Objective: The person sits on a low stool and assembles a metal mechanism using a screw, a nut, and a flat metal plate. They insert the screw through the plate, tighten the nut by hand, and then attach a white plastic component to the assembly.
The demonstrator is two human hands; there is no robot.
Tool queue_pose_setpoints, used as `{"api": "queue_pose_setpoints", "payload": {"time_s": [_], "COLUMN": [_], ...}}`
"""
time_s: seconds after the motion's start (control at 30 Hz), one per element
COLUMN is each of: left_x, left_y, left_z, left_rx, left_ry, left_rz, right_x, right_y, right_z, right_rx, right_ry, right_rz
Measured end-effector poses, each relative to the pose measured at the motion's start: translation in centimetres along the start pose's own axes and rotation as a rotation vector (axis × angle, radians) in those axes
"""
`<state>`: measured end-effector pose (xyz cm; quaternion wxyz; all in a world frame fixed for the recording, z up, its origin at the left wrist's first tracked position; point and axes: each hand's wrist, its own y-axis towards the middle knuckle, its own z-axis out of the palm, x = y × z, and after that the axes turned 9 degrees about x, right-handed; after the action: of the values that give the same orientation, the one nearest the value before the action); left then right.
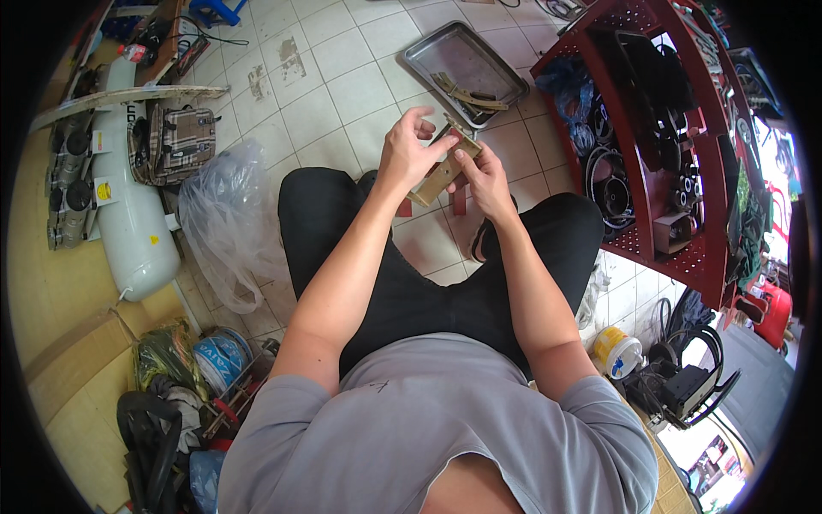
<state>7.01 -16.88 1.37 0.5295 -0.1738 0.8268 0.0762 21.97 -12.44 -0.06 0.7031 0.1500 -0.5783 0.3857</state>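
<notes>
Between my knees I hold a long, flat brass-coloured metal piece (438,178) with a hole in its face, tilted with its top end to the right. My right hand (485,182) grips it from the right side, thumb lying on the face. At the upper end, the thumb of my left hand (409,152) presses on the piece while the other fingers are half curled, some apart from it. What lies under the left thumb is too small to make out. Just beyond my hands, a grey metal tray (419,58) holds several brass-coloured strips (467,94).
A dark red perforated rack (629,248) with cables and parts stands at the right. On the left are a clear plastic bag (227,206), a plaid bag (184,141) and a white cylinder tank (141,244). Tubs, one a yellow-and-white tub (618,351), flank me. Reddish legs show under the metal piece.
</notes>
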Motion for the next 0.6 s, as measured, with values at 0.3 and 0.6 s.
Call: {"api": "queue_pose_setpoints", "payload": {"time_s": [0.3,0.6], "left_x": [-0.9,0.7], "left_y": [0.2,0.3], "left_z": [-1.0,-0.5], "left_rx": [0.173,0.021], "left_ry": [-0.113,0.002], "left_rz": [-0.181,0.099], "right_x": [-0.3,-0.8], "right_y": [0.0,-0.7], "right_z": [-0.1,-0.1], "right_rx": [0.011,-0.290], "right_ry": [-0.052,-1.040], "right_rz": [0.009,-0.410]}}
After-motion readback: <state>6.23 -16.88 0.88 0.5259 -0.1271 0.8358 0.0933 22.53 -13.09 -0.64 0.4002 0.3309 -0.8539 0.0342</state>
